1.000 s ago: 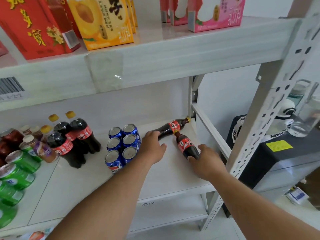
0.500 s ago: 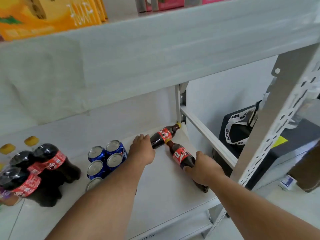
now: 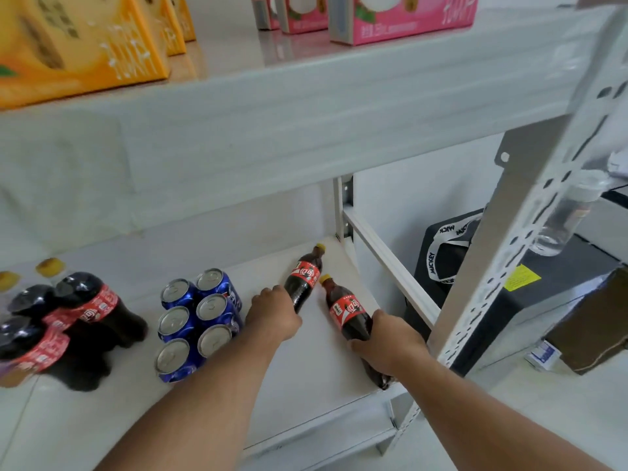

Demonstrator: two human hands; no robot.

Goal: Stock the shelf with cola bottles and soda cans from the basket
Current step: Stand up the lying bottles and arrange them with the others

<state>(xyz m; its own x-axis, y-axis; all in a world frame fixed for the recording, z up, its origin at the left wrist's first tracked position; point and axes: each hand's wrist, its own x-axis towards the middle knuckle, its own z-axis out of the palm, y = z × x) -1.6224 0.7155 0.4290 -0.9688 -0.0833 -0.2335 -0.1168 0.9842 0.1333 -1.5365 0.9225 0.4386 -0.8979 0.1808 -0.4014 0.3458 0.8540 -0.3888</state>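
Unchanged since earlier: left hand (image 3: 273,312) clasps rear yellow-capped, red-labelled plastic cola bottle (image 3: 304,277); right hand (image 3: 385,341) clasps front matching cola bottle (image 3: 350,314), both lying on white shelf board (image 3: 306,375).

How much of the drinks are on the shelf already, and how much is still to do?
Done: six blue cans sit in a block on the shelf, with upright cola bottles to their left. In hand: the left hand holds one cola bottle and the right hand holds another, both leaning, not yet stood up. Left: I can't say, the basket isn't in view.
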